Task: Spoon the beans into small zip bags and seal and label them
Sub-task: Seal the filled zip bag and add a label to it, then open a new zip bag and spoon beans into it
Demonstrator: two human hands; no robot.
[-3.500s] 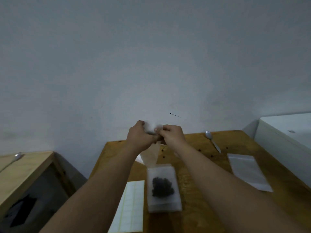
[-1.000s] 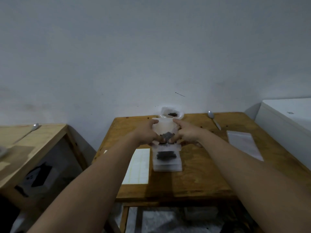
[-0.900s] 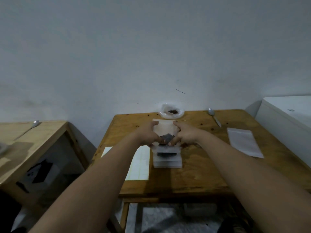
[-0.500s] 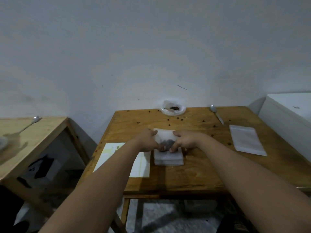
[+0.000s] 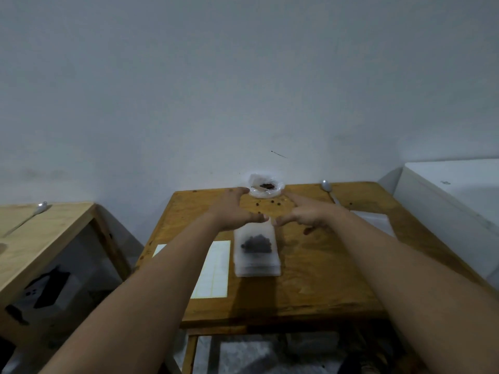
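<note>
The far edge of the stack of clear plastic zip bags (image 5: pixel 256 261), dark beans (image 5: pixel 256 243) in the top 1, lies behind the thumbs of the left hand (image 5: pixel 233 211) and right hand (image 5: pixel 307 215); whether they touch it cannot be told, nor how many bags it holds. The left forearm (image 5: pixel 162 279) covers the left part of the white sheet of labels (image 5: pixel 216 268). The right forearm (image 5: pixel 391 265) hides much of the flat clear bags (image 5: pixel 375 217) at the right and the handle end of the metal spoon (image 5: pixel 326 185). The right picture edge cuts off the white box (image 5: pixel 445 195), the left edge the pale wooden table (image 5: pixel 54 230).
</note>
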